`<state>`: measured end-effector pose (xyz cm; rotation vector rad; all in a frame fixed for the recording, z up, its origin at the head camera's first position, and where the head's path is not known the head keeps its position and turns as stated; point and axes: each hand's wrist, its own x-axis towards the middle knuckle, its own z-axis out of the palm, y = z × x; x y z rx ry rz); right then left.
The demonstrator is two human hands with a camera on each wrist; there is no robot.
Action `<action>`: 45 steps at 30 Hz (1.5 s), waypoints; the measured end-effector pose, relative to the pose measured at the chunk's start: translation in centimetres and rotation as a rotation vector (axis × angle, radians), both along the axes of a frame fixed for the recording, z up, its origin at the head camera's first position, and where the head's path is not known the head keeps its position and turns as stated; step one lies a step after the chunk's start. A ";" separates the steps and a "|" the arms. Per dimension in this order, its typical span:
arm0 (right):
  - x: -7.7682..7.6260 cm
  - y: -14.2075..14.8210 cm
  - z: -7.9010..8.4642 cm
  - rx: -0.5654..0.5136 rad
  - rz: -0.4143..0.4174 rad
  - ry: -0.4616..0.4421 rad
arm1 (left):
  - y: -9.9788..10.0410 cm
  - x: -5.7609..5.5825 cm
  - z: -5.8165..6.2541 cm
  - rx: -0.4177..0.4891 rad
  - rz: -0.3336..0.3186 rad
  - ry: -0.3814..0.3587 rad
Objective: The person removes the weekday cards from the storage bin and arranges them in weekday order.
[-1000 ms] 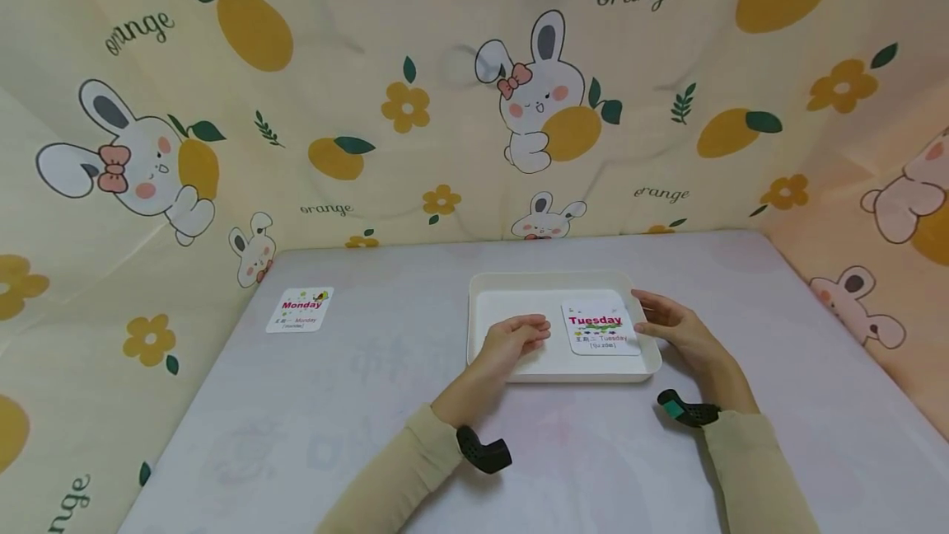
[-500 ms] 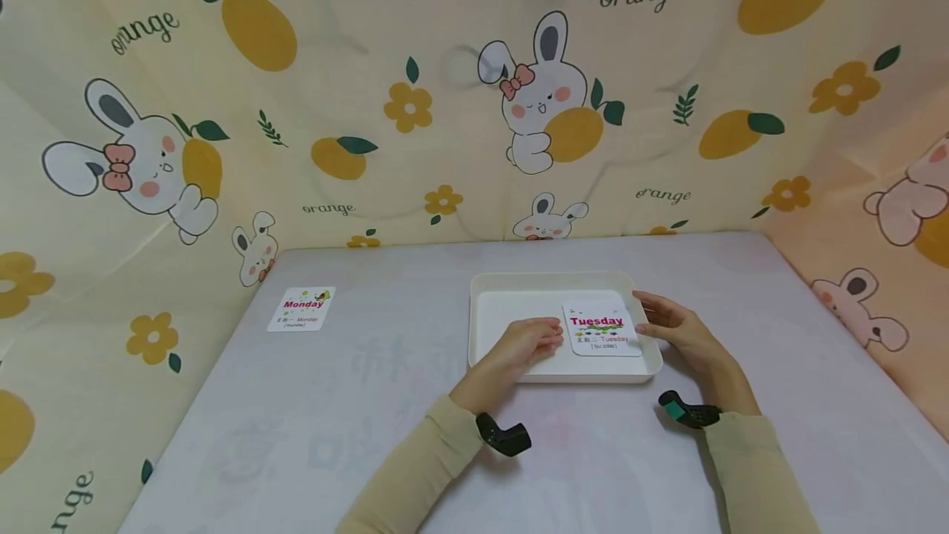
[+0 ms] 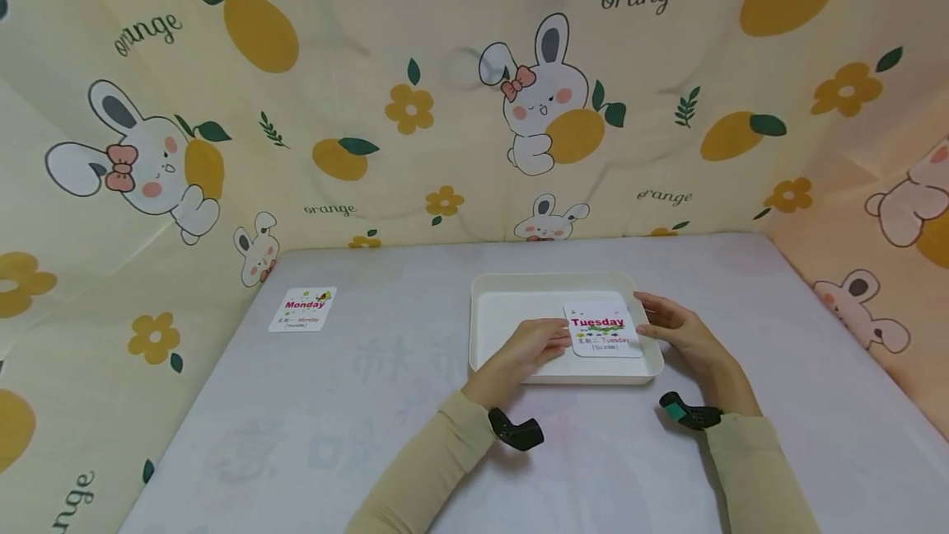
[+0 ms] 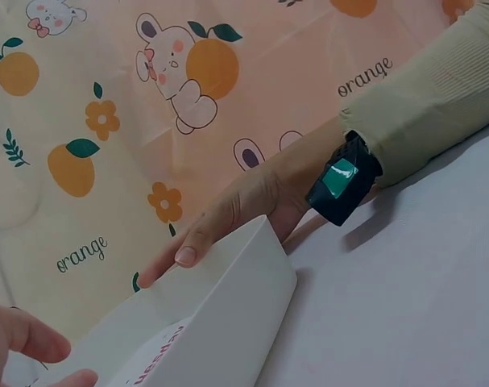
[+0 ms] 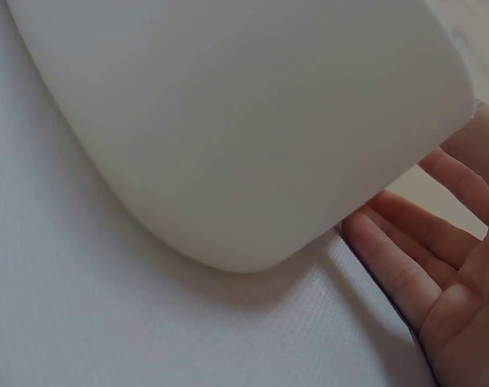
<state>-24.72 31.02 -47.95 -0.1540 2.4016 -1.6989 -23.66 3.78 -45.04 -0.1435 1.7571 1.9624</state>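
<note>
A shallow white tray holds a white card printed "Tuesday" in its right half. My left hand reaches over the tray's front left part, its fingertips right at the card's left edge. In the left wrist view, the thumb and a finger of the left hand stand apart with nothing visible between them. At the tray's right side, my right hand holds the wall, thumb over the rim. Fingers of that hand show against the outer wall in the right wrist view; their tips are partly hidden.
A second card, printed "Monday", lies on the left of the white-covered table. Behind and at both sides rises a cloth backdrop with rabbits and oranges. A black wrist camera is strapped below each hand.
My left hand has moved right across the tray until its fingertips meet the left edge of the "Tuesday" card. The right hand, tray and both cards stay in place.
</note>
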 end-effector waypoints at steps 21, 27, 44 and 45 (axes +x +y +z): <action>-0.1 0.3 -0.2 0.014 0.014 0.022 | 2.0 0.5 0.9 -0.048 0.083 0.069; -0.2 0.2 -0.1 0.009 0.007 0.008 | 2.8 0.3 0.2 -0.187 0.108 0.166; -0.2 0.1 -0.3 0.014 0.011 0.013 | 4.0 0.4 -0.4 -0.158 0.193 0.122; -0.2 0.1 -0.2 0.014 0.010 0.012 | 4.0 0.4 -0.5 -0.149 0.199 0.119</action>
